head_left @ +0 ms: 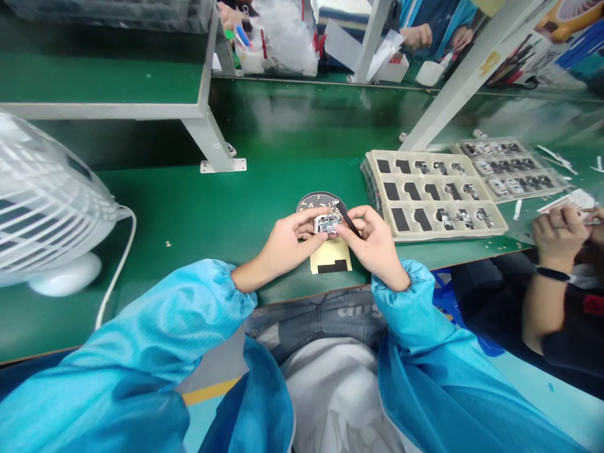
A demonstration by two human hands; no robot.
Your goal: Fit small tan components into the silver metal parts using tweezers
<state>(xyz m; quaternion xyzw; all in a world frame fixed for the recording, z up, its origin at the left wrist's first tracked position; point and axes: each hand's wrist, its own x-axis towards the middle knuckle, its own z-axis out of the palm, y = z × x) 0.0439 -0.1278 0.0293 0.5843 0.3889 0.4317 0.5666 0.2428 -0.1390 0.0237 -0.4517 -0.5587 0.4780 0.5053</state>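
Head view: the green bench stretches beneath and beyond all the fingers. A shelf stands farther off, beyond and left of them, and a white fan sits well to the left of the left fingers. A pale tray lies just right of the right fingers, its compartments holding black pieces and small metallic parts; a second tray of parts lies past it, farther from those fingers. Well to their right is a co-worker's hand.

The left hand pinches the board between thumb and forefinger at its left end. The right hand grips a dark tool, its thumb and forefinger meeting the board's right end.

Just beyond the fingertips is a round dish; nearer the body, below the fingers, lies a yellow pad. The tool, perhaps tweezers, slants out past the right fingertips towards the dish.

The board is held up between both sets of fingertips. It looks light and stiff, probably smooth enough to slip, and its exposed fittings are likely fragile. Its edges seem the safest grip, with light pressure. On the pad, below the fingers, is a black strip; pale bits are scattered in the dish beyond them.
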